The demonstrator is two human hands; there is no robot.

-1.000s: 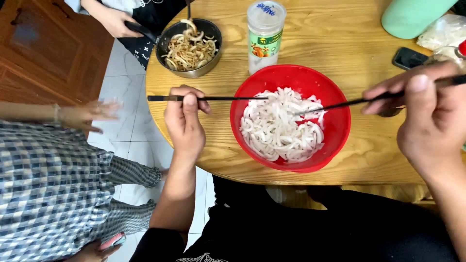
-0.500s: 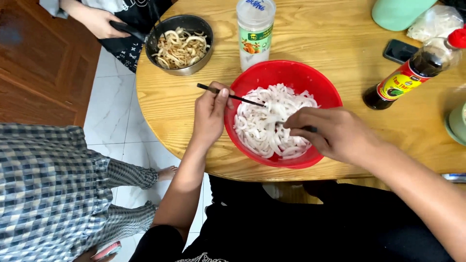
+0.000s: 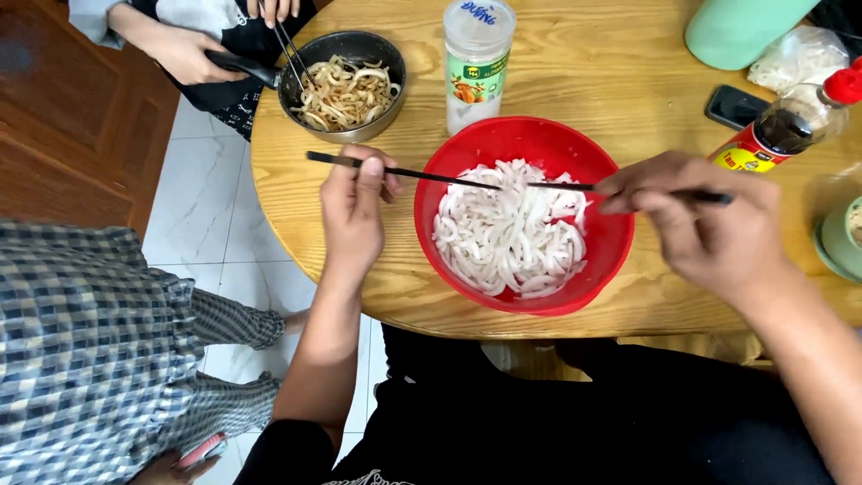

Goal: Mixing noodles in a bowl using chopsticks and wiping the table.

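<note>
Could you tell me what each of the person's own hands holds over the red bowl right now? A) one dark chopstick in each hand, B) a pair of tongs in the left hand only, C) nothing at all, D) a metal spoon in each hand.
A: the left hand and the right hand each grip a single dark chopstick, their tips meeting over the white strips in the red bowl.

The round bench of light wood with a clear grain carries a red plastic bowl of white strips near its front edge, and behind it stand a dark metal pan of brown strips and a tall clear plastic jar with white grains. At the right side lie a black phone, a dark sauce bottle with a red cap, a mint green container and a clear plastic bag.
</note>
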